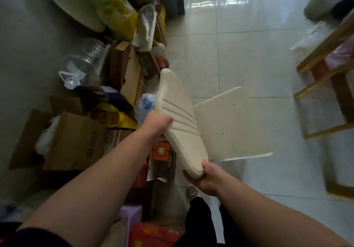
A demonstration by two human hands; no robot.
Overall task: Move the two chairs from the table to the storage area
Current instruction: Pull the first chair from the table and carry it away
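I hold a cream plastic chair point(226, 124) by its backrest above the tiled floor, in the middle of the view. Its backrest has grooved lines and tilts toward me; the flat seat sticks out to the right. My left hand point(159, 122) grips the left edge of the backrest. My right hand point(206, 177) is closed around the backrest's near corner. The chair's legs are hidden beneath the seat. No second cream chair is in view.
Clutter lines the wall at left: cardboard boxes point(74, 141), a big clear water jug point(82, 61), yellow bags point(118, 15), red and purple boxes point(153, 233) near my feet. A wooden frame point(325, 74) stands at right. Pale floor tiles point(239, 55) stretch ahead.
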